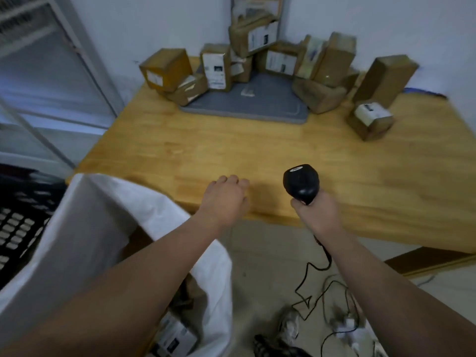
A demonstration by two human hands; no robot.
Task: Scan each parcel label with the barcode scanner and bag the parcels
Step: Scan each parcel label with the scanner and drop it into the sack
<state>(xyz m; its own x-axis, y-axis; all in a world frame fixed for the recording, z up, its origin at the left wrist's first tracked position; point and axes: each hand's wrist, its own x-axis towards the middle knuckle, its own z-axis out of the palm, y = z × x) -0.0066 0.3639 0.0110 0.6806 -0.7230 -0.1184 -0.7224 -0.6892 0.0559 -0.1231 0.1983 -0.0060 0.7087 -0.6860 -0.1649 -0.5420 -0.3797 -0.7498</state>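
Wooden table (180,150) carries brown parcels (270,60) piled at its far edge. I note right hand (315,212) gripping the black scanner (301,183) — left hand (225,199) loosely curled, holding nothing, beside the white bag (103,215).

A table (180,150) fills the middle. A mat (257,104) lies at its far edge, with parcels (270,55) piled around and behind it against the wall. One parcel (369,119) sits apart on the right. A sack (90,228) stands left of the table's near edge, with parcels inside. Cables (322,287) lie on the floor below the table's near edge.
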